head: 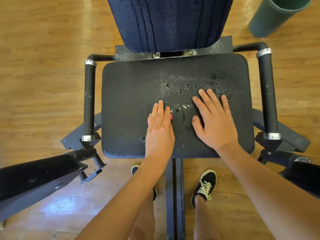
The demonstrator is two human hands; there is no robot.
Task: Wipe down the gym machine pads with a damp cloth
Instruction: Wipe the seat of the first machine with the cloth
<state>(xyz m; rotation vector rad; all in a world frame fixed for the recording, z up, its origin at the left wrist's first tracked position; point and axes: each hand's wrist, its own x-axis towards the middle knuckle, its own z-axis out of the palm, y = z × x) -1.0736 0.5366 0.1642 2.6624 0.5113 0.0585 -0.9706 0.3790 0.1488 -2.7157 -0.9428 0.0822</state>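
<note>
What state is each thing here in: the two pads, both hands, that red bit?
Seat pad: wet in patches, beaded with droplets.
Back pad: streaked with drip lines.
Left hand: flat on the seat pad, fingers straight.
Right hand: flat on the seat pad, fingers spread, holding nothing.
Red bit: mostly hidden under the left hand; cannot tell what.

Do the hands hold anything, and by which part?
Right hand holds nothing. Left hand lies flat over a small red thing on the black seat pad; grip unclear.
</note>
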